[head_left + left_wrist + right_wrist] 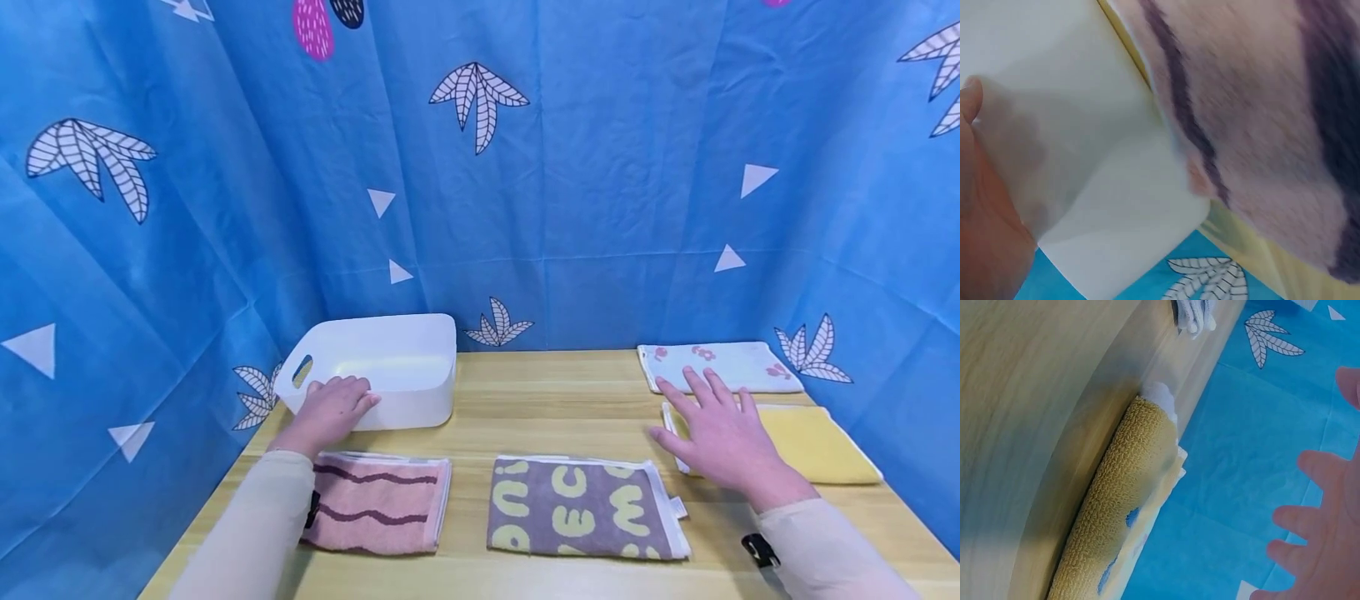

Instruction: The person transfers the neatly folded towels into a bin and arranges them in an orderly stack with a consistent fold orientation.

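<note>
My left hand [328, 414] grips the near left rim of a white plastic basket [408, 410], fingers over the edge. In the left wrist view the thumb [970, 100] lies along the basket's outer wall [1104, 144]. My right hand [722, 437] hovers with fingers spread over the left end of a folded yellow towel [817, 442]. Nothing is in its grasp. In the right wrist view its fingers [1300, 519] stand apart from the yellow towel [1119, 481]. Inside, the basket shows only its bare white floor.
A pink towel [378, 504] with wavy dark stripes lies near the left forearm. At front centre is a purple towel [585, 510] with yellow-green letters. A white flowered towel [720, 367] lies at the back right. A blue patterned curtain [585, 208] surrounds the wooden table [540, 400].
</note>
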`<move>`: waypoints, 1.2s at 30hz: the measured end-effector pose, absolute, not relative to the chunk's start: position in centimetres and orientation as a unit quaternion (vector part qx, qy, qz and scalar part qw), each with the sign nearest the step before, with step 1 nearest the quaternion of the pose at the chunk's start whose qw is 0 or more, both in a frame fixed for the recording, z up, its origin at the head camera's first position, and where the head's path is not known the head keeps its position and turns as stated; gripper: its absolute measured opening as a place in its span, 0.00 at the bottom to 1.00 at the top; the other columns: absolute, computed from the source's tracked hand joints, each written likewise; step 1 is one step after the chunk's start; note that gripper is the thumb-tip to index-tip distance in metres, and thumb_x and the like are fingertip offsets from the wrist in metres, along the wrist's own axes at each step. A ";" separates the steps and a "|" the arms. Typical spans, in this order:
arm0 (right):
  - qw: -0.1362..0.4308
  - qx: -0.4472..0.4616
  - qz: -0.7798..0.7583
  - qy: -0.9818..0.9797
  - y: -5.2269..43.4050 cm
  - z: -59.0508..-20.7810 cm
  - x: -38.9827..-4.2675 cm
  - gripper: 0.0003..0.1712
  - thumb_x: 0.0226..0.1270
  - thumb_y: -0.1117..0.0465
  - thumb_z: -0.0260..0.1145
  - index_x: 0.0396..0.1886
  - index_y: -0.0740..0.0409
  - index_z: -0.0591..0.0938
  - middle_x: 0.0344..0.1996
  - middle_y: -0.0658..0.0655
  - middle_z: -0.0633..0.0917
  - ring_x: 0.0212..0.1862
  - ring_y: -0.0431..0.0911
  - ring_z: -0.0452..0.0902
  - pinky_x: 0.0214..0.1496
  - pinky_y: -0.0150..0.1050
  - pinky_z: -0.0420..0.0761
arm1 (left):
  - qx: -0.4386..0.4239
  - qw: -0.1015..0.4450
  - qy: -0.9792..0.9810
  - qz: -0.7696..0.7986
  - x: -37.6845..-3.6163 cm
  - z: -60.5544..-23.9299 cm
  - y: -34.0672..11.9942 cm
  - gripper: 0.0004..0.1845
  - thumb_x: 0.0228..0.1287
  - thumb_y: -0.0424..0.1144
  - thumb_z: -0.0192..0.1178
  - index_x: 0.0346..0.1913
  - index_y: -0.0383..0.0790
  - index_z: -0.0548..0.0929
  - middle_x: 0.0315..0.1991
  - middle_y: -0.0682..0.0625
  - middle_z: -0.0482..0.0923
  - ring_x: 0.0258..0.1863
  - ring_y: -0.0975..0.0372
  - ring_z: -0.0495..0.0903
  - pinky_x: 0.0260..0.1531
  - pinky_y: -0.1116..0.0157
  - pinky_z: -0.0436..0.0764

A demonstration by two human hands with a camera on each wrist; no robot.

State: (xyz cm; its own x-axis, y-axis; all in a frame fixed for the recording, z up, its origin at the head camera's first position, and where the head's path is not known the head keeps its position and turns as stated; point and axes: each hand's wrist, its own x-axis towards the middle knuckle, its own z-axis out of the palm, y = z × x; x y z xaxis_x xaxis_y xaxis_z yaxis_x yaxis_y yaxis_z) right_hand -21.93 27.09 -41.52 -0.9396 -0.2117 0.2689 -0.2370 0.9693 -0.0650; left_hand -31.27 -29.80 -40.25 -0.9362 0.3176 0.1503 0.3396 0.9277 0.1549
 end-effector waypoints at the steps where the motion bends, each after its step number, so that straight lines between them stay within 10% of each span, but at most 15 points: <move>1: 0.131 0.115 0.048 -0.984 27.1 -41.5 -21.9 0.47 0.69 0.27 0.54 0.78 0.51 0.65 0.75 0.71 0.58 0.74 0.73 0.48 0.63 0.79 0.46 | -0.167 0.057 -0.980 -0.090 -31.3 -40.3 -29.6 0.16 0.80 0.56 0.47 0.42 0.51 0.77 0.39 0.54 0.79 0.45 0.54 0.74 0.49 0.46 0.66; 36: 0.127 0.112 0.053 -0.984 27.2 -41.4 -22.3 0.50 0.68 0.24 0.51 0.78 0.53 0.65 0.76 0.72 0.57 0.74 0.73 0.47 0.63 0.79 0.46 | -0.191 0.005 -0.979 -0.069 -30.6 -39.8 -17.8 0.16 0.78 0.57 0.49 0.43 0.50 0.79 0.28 0.57 0.73 0.37 0.59 0.73 0.47 0.54 0.69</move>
